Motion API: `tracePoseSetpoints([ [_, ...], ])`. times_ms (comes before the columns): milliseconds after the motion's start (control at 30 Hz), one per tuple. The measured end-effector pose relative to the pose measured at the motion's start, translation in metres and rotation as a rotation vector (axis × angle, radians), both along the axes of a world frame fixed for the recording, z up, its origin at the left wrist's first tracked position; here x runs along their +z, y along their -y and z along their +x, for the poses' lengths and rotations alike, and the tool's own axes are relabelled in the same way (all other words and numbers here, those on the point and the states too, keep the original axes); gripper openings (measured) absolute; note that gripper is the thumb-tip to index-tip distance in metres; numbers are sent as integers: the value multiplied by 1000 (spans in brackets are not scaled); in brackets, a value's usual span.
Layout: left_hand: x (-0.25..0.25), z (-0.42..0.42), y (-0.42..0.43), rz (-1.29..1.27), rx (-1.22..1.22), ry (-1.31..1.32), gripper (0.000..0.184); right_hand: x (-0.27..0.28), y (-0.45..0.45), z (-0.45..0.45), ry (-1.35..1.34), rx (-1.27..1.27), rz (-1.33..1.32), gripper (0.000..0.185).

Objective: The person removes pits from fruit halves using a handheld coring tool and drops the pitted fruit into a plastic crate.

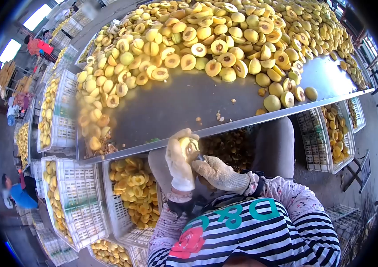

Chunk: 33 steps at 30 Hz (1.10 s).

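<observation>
Gloved hands [180, 162] [221, 175] around yellow fruit [189, 148], heaped table [162, 107] ahead, crates [82, 200] alongside

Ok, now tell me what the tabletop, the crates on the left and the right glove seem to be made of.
Tabletop: smooth sheet metal, perhaps stainless steel; gray, with a bright glare and thin straight edge.
Crates: probably molded plastic, whitish and fairly smooth, with regular slots through the walls.
Right glove: knitted fabric, matte and textured; cotton or a blend, I can't tell.

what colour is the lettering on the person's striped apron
The lettering is teal green, showing best in the head view.
</observation>
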<state>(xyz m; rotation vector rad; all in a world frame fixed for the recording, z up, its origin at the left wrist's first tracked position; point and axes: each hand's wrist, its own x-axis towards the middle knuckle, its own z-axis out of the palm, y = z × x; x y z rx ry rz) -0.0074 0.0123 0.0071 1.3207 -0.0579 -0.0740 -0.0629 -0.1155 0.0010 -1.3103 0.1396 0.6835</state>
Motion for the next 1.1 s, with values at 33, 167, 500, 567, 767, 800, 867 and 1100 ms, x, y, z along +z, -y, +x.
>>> tracePoseSetpoints([
  [33,-2,2,0,-147,-61,-71,56,0,1,0,-16,6,33,49],
  [167,-5,8,7,-480,-179,-238,52,3,14,-3,152,-71,33,44],
  [500,3,-14,20,-126,-118,-93,28,40,37,10,648,-245,-675,29],
  [567,-3,-14,20,-92,-103,-81,28,28,36,8,709,-309,-646,26],
  [767,-9,-3,21,-87,-203,-52,40,31,44,-10,580,375,-246,26],
  [800,-5,2,17,-129,-165,-274,44,31,43,-20,466,378,-216,31],
  [867,-4,0,18,-194,-139,-228,50,21,45,-21,287,-2,-224,38],
  [1100,8,-7,31,-201,-28,-176,47,33,34,-10,87,-26,-128,47],
])
